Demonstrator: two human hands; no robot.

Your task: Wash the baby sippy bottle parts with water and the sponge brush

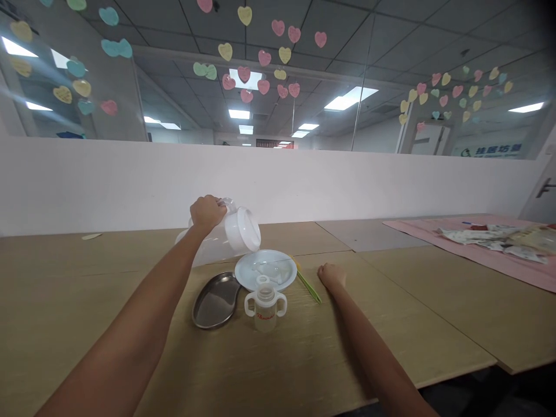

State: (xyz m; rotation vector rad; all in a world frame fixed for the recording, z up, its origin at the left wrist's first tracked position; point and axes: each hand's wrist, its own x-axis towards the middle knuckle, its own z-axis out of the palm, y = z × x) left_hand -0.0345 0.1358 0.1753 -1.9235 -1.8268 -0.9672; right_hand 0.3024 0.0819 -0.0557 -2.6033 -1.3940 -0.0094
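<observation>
My left hand (209, 212) is wrapped round the handle of a clear plastic pitcher (217, 243) with a white band at its mouth. The pitcher tilts to the right, its mouth above the left rim of a pale round dish (245, 282). Small white and clear items lie in the dish; I cannot make out what they are. In front of it stands a two-handled baby cup (265, 315) with red lettering, its top open. My right hand (332, 277) rests closed on the table, touching none of these things.
On the left is a steel kidney dish (214, 301). A thin green and yellow utensil (308, 287) leans out from the dish's right side. Farther right, a pink cloth (417, 230) bears papers and packets (504, 237). A white wall (282, 185) rises behind the table (391, 313).
</observation>
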